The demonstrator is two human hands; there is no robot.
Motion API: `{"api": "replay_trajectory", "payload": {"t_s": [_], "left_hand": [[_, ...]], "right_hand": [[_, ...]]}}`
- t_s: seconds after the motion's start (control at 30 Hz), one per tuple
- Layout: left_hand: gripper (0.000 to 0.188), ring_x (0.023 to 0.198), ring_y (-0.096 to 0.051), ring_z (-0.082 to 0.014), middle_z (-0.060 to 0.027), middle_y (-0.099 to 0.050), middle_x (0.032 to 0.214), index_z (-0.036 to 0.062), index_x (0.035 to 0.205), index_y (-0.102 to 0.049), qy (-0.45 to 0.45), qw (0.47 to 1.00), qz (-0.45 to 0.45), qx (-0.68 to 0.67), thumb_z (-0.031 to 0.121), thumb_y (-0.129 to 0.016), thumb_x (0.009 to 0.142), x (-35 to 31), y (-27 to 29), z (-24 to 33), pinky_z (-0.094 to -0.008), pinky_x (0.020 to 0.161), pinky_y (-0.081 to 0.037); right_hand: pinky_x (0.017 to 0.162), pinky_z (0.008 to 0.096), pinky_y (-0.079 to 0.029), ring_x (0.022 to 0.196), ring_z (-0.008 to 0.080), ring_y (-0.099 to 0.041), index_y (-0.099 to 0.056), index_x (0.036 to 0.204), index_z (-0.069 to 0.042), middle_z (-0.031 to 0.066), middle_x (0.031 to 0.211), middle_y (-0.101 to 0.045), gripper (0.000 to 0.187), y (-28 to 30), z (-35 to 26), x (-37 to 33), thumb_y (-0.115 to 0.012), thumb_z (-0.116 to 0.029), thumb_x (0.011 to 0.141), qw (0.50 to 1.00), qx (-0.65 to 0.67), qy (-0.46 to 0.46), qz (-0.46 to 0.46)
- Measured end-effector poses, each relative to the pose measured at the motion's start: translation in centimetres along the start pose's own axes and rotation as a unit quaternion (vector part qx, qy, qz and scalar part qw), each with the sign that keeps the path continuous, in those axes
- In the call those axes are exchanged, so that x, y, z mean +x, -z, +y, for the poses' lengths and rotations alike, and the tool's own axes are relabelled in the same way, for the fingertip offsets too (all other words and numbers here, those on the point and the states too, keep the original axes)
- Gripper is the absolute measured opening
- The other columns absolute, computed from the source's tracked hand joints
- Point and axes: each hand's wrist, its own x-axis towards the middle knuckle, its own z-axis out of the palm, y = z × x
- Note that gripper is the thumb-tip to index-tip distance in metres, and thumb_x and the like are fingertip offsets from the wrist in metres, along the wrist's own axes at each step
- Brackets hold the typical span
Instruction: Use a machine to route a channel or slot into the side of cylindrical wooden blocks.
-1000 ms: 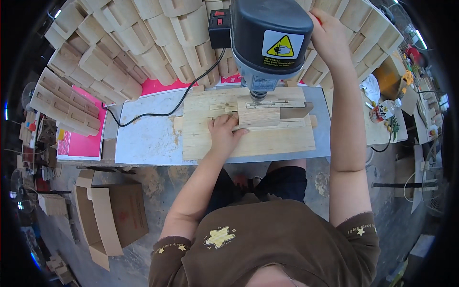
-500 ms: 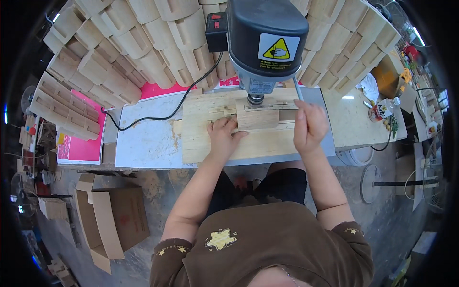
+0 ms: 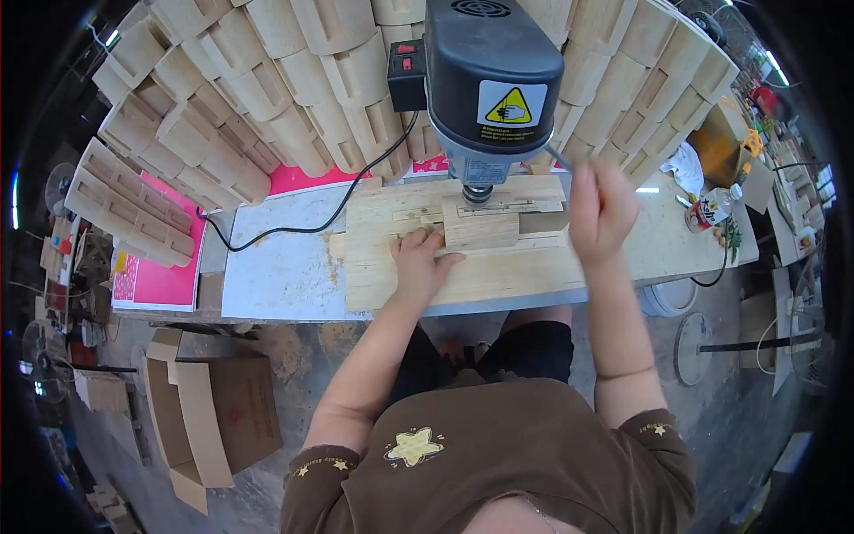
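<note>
A dark bench drill press [image 3: 494, 80] stands before me, its chuck [image 3: 477, 192] over a curved wooden block [image 3: 481, 229] with a recess along its top. The block rests on a flat wooden board [image 3: 391, 287] between thin wooden strips. My left hand [image 3: 422, 264] lies on the board, thumb spread, fingertips against the block's left side. Beside the machine, my right hand [image 3: 603, 212] is raised and closed round the end of the drill press lever [image 3: 559, 158]. Its grip is slightly blurred. Whether a bit touches the wood, I cannot tell.
Stacked grooved wooden pieces [image 3: 267, 80] wall in the back and left, with more [image 3: 654, 80] at the right. A black cable [image 3: 311, 219] crosses the white sheet. Right of the board are a bottle [image 3: 712, 209] and a white cloth [image 3: 683, 169]. A cardboard box [image 3: 236, 414] sits on the floor.
My right hand has moved up and to the right with the lever. My left hand and the block keep their places on the board; the whole view has shifted slightly.
</note>
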Motion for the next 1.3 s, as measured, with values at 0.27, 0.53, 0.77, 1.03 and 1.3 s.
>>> {"api": "replay_trajectory", "payload": {"t_s": [0.27,0.53,0.77,1.03,1.3], "left_hand": [[0.036,0.082,-0.055,-0.0191,-0.0002,-0.056,0.077,0.0112,0.095,-0.066,0.034,0.997,-0.030,-0.068,0.023,-0.078,0.063,1.0,0.7,1.1,-0.0367,0.085,-0.031],[0.041,0.083,-0.057,-0.0189,-0.0037,-0.055,0.089,0.0055,0.094,-0.062,0.047,0.978,-0.021,-0.200,0.013,-0.079,0.058,1.7,-0.3,0.5,-0.0352,0.082,-0.040],[0.033,0.072,-0.055,-0.0232,-0.0081,-0.055,0.079,0.0022,0.085,-0.061,-0.003,0.971,-0.012,-0.238,0.010,-0.076,0.057,-0.8,3.2,-0.7,-0.0296,0.066,-0.044],[0.026,0.056,-0.050,-0.0100,-0.0015,-0.055,0.066,0.0004,0.083,-0.062,0.220,0.942,-0.025,-0.252,0.012,-0.076,0.064,-6.3,15.1,-4.1,-0.0239,0.050,-0.039],[0.031,0.047,-0.047,-0.0071,-0.0062,-0.058,0.063,-0.0063,0.076,-0.061,0.461,0.766,-0.045,-0.445,0.022,-0.073,0.073,-4.6,15.2,0.4,-0.0199,0.041,-0.031]], "right_hand": [[0.062,0.0253,-0.043,0.067,0.0132,-0.054,-0.058,0.100,-0.002,0.0068,0.072,-0.058,0.023,-3.3,4.9,10.4,-0.053,-0.023,0.089,0.953,0.029,-0.255,-0.160],[0.098,0.0388,-0.034,0.104,0.0296,-0.053,-0.052,0.116,-0.006,0.0152,0.103,-0.060,0.044,0.1,8.2,-4.6,-0.066,-0.017,0.076,0.918,-0.024,-0.070,-0.389],[0.086,0.0390,-0.037,0.089,0.0282,-0.053,-0.058,0.097,-0.009,0.0068,0.088,-0.058,0.027,0.4,6.0,-8.2,-0.065,-0.011,0.072,0.918,-0.122,-0.010,-0.377],[0.087,0.0404,-0.036,0.087,0.0268,-0.053,-0.058,0.094,-0.008,0.0069,0.085,-0.057,0.029,3.3,3.2,-8.9,-0.068,-0.011,0.067,0.916,-0.103,-0.014,-0.388],[0.087,0.0397,-0.036,0.087,0.0265,-0.052,-0.058,0.094,-0.008,0.0067,0.085,-0.056,0.030,2.0,1.5,-9.7,-0.068,-0.011,0.066,0.914,-0.089,-0.010,-0.395]]}}
